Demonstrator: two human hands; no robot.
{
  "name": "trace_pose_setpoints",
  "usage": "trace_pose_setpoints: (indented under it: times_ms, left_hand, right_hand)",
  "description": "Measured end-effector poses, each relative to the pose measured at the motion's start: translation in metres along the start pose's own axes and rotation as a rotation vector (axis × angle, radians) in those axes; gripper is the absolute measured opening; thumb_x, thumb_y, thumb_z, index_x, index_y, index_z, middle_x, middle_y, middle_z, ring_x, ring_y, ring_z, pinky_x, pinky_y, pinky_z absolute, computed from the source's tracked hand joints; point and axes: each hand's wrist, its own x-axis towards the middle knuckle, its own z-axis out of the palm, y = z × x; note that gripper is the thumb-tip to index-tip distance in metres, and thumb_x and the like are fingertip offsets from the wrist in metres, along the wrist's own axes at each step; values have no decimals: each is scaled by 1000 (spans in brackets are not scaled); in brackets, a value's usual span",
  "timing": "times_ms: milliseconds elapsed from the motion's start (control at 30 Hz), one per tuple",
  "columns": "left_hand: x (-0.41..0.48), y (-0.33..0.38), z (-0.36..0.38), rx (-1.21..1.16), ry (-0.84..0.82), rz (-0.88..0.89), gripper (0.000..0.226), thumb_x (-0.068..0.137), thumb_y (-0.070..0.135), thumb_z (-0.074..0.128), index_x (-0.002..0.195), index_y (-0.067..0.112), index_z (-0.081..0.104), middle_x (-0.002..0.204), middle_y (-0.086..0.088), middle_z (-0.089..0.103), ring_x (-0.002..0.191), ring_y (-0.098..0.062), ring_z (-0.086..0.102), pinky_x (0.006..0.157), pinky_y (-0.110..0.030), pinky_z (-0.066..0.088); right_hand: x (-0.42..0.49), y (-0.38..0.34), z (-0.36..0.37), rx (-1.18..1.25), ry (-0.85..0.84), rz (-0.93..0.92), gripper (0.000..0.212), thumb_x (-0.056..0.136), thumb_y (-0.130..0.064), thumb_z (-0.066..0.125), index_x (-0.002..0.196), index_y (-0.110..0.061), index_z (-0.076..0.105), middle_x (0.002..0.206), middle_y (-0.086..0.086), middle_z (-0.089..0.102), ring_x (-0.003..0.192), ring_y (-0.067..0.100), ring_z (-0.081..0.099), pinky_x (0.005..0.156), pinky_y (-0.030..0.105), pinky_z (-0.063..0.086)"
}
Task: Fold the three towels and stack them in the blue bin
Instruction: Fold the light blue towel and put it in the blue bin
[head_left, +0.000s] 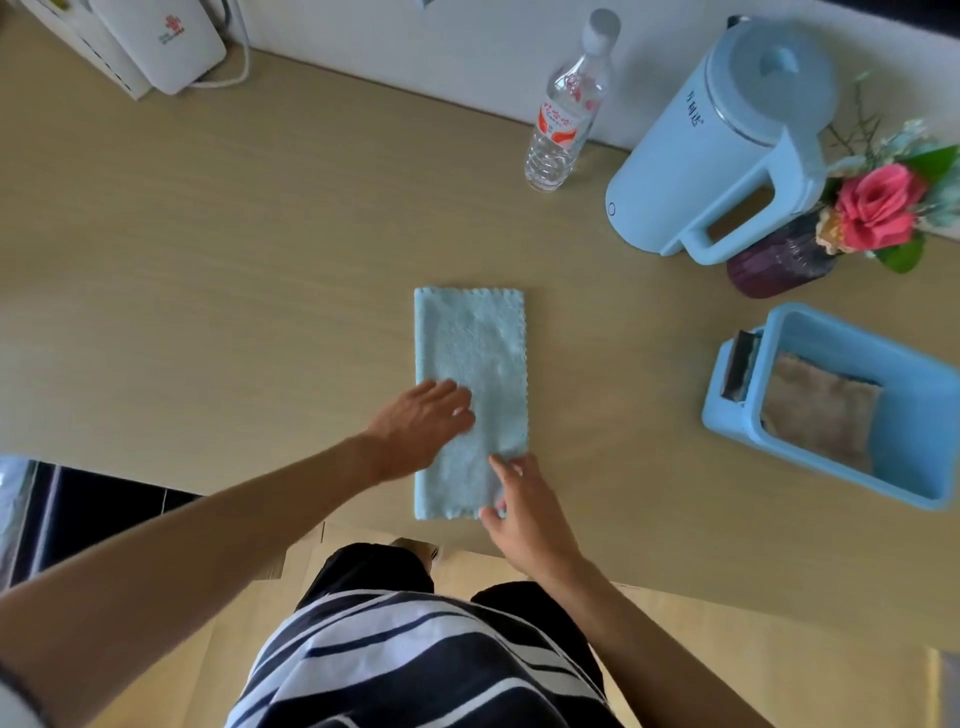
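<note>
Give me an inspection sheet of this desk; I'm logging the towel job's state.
Surface: wooden desk, flat and dry.
Job's things: light blue towel lies flat as a long strip; blue bin holds a folded brown towel.
Clutter: water bottle, blue kettle, flower vase, white device.
Hands: left hand flat on the towel; right hand at its near corner, fingers touching.
Cables: white cord by the device.
Surroundings: white wall behind.

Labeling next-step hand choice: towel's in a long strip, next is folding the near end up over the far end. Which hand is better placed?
Probably right. The right hand already sits at the near corner of the light blue towel, fingers on its edge. The left hand lies flat mid-strip, suited to pinning the fold line.
</note>
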Motion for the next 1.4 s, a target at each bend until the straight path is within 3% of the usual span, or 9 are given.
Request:
trace_pose_setpoints:
  times_ms: [367,533,667,767,900,1000,1100,1300,1400]
  left_hand:
    - [-39,9,-1,-52,-170,-12,47,70,13,70,115,26,64,127,0,59,120,-19,55,96,-31,51]
    - [-46,2,-6,18,-231,26,74,61,29,71,133,22,54,137,-3,51,129,-23,47,112,-38,38]
    - [-54,1,3,-68,-98,-55,70,68,55,69,127,18,58,127,2,57,121,-20,50,112,-38,31]
    - [-46,11,-3,-413,66,-232,14,87,35,65,89,22,61,80,8,62,79,-18,61,96,-42,43]
    - [-35,18,-21,-746,80,-466,30,94,23,64,70,28,47,59,14,49,49,-8,46,55,-22,37]
    - [-29,8,-26,-849,-24,-619,23,95,27,63,74,23,56,66,0,63,54,-10,53,48,-24,38]
    - [-21,-4,-28,-939,42,-744,33,93,36,61,86,4,64,82,-19,70,65,-26,63,60,-46,52]
    - [-2,-17,-33,-976,189,-862,26,87,31,65,104,12,66,95,-6,75,83,-26,72,72,-47,60]
    - [3,-21,-26,-975,216,-908,30,88,27,67,113,10,62,103,-6,74,88,-24,73,73,-43,62]
  right_hand:
    - [22,38,-16,-473,129,-468,41,72,-17,79,111,-24,68,107,-5,59,103,19,57,89,35,47]
    - [37,24,-23,-117,52,-243,7,88,-27,72,90,-21,68,86,-15,54,81,5,52,78,29,41]
    - [34,10,-43,262,-64,-92,22,95,-28,63,75,-26,54,72,-11,47,62,6,43,61,25,31]
    - [29,5,-52,421,-121,-89,33,93,-39,60,75,-11,57,68,-1,47,60,13,44,58,33,32]
    - [33,10,-57,425,-153,-125,55,71,-63,77,97,-16,63,92,3,63,82,21,62,70,36,53]
    - [38,6,-62,473,-149,-99,49,72,-37,84,113,-21,62,103,0,71,91,17,71,77,35,59]
    - [51,-6,-69,486,20,-72,21,83,-22,74,100,-15,63,79,-3,66,61,11,62,57,28,48]
    - [88,-9,-75,572,168,51,28,88,-29,69,87,-3,59,72,21,62,59,20,49,54,36,40]
    - [102,-9,-78,521,215,55,19,91,-24,68,82,-11,57,64,10,57,51,12,43,50,28,36]
